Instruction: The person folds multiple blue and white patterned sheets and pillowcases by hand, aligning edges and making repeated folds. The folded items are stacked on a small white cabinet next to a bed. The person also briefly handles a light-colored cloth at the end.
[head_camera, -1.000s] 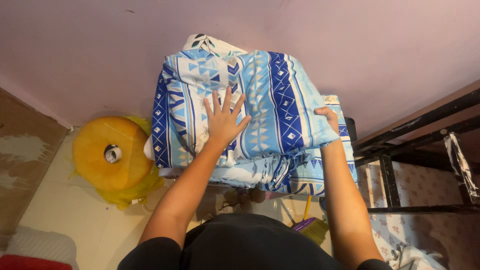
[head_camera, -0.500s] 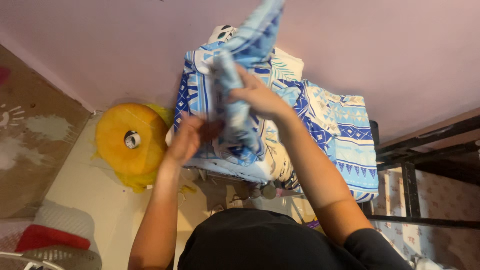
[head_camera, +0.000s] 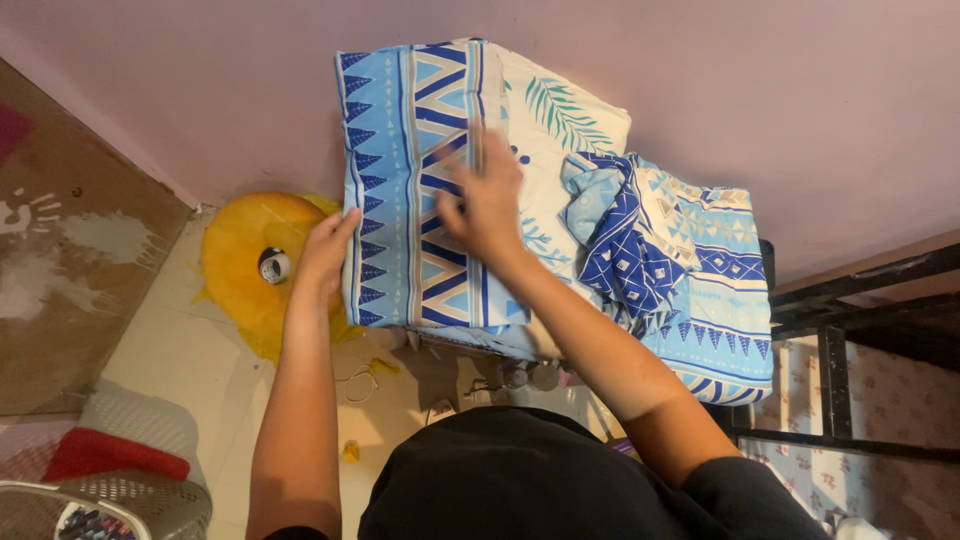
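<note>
Atop the folded blue patterned cloth (head_camera: 415, 190), blurred right hand (head_camera: 487, 205) flat (fingers indistinct), left hand (head_camera: 325, 250) gripping its edge.

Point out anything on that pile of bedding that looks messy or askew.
The blue patterned cloth at the right is bunched and crumpled, spilling over the stack's edge, unlike the flat folded piece that the left hand grips at its edge and the right hand presses on. Nothing looks torn or spilled.
</note>
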